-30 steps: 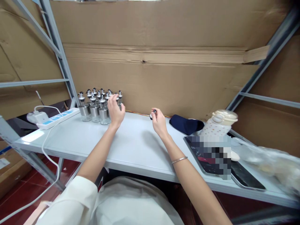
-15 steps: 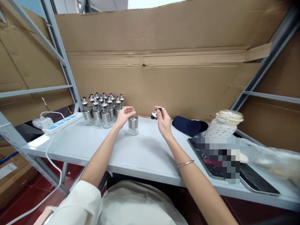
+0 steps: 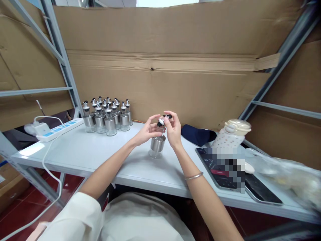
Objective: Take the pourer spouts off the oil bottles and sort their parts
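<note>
In front of me a glass bottle with a steel sleeve (image 3: 157,144) tilts slightly, its base at the shelf surface. My left hand (image 3: 148,130) has its fingers wrapped round the bottle's neck. Between the thumb and fingers of my right hand (image 3: 173,129) is a pourer stopper (image 3: 161,122), metal with black parts. The stopper is at the bottle's mouth; whether it is seated cannot be seen behind my fingers. Several similar bottles (image 3: 110,125) with pourers fitted stand grouped at the back left.
A white power strip (image 3: 60,130) with a plugged-in adapter lies at the left. Right of my hands are a dark blue cloth item (image 3: 198,135), a dotted cup (image 3: 229,135), a tablet (image 3: 213,169), a phone (image 3: 263,192) and a clear plastic bag (image 3: 283,174). Cardboard (image 3: 160,87) walls the back.
My left hand has taken hold of the bottle, which has shifted right and nearer to me. The pourer stopper in my right hand has come over to the bottle's mouth.
</note>
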Motion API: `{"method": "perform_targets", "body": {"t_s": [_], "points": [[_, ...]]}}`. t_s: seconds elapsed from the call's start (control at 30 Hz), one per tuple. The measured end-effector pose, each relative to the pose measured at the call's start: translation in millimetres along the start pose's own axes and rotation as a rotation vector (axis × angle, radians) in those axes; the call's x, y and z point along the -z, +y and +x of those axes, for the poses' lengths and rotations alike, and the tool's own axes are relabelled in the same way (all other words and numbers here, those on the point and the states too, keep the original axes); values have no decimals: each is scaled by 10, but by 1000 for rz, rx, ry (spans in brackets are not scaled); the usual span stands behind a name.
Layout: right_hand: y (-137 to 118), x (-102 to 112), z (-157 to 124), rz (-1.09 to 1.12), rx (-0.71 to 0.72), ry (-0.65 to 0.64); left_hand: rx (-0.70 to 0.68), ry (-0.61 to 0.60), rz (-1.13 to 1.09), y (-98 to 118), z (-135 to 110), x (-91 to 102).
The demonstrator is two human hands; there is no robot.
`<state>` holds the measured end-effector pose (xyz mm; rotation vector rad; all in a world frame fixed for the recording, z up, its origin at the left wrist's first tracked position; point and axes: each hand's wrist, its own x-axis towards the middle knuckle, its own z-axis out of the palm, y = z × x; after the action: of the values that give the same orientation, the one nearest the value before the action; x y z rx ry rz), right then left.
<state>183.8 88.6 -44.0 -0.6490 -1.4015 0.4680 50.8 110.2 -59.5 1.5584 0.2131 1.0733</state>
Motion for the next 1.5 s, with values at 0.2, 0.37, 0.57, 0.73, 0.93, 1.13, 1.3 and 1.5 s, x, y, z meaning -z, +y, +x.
{"method": "perform_targets", "body": {"t_s": [0.2, 0.37, 0.57, 0.73, 0.93, 1.13, 1.3, 1.5], "points": [[-21, -4, -4, -29, 10, 3, -26, -24, 50, -2, -8, -26], [27, 24, 39, 56, -153, -71, -6, -33, 34, 22, -3, -31], [4, 64, 56, 14, -198, -142, -34, -28, 76, 43, -12, -28], [-17, 86, 62, 149, -287, -239, -193, 65, 258, -20, -32, -69], [22, 111, 59, 238, -492, -379, -261, 69, 513, -160, -67, -94], [41, 176, 51, 221, -610, -516, -220, 109, 711, -232, -135, -146], [21, 179, 43, 249, -613, -567, -250, 181, 733, -272, -148, -190], [37, 186, 40, 351, -631, -563, -281, 247, 721, -362, -141, -165]]}}
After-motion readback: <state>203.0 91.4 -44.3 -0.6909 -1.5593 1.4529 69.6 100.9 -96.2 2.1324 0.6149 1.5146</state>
